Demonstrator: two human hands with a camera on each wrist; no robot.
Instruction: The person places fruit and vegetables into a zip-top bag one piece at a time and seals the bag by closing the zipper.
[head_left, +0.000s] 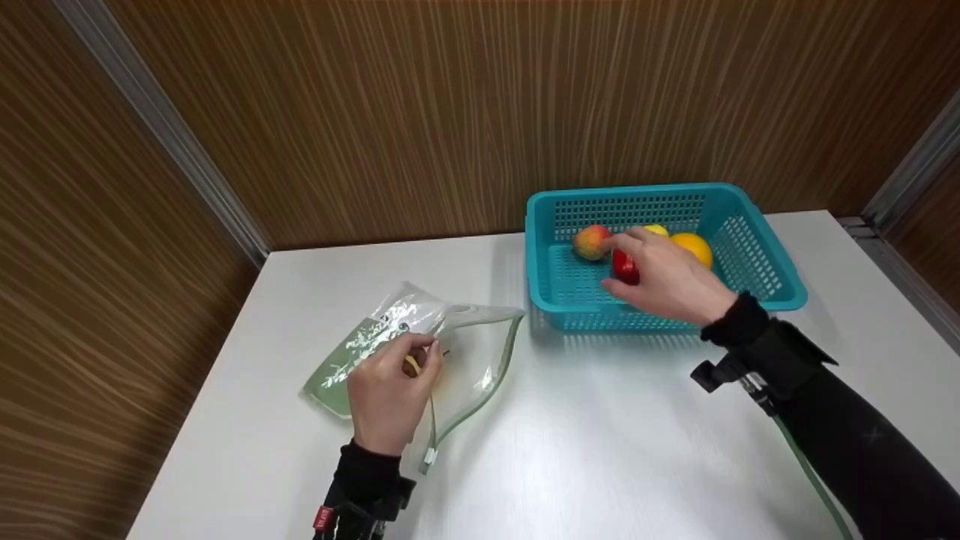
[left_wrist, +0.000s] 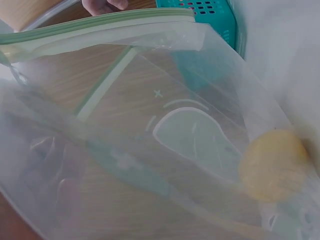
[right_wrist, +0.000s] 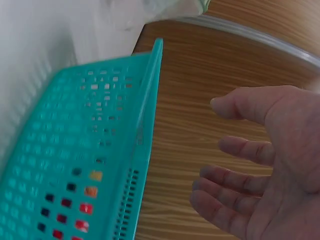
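Note:
My left hand (head_left: pixel 391 394) pinches the rim of a clear zip bag (head_left: pixel 480 356) with a green edge, which lies with its mouth spread on the table. Inside the bag, in the left wrist view, rests a round pale-yellow fruit (left_wrist: pixel 275 165); its kind is unclear through the plastic. My right hand (head_left: pixel 667 279) hovers over a teal basket (head_left: pixel 541 251), fingers apart and loosely bent, holding nothing. Below it in the basket are a red-orange fruit (head_left: pixel 592 242), a glossy red item (head_left: pixel 624 267) partly hidden by the fingers, a yellow fruit (head_left: pixel 655 229) and an orange (head_left: pixel 693 247).
The white table (head_left: pixel 600 435) is backed by a wood-grain panel (head_left: pixel 405 120), with another panel at the left. The basket stands near the back edge, right of the bag. A green cable (head_left: pixel 814 476) runs along my right sleeve.

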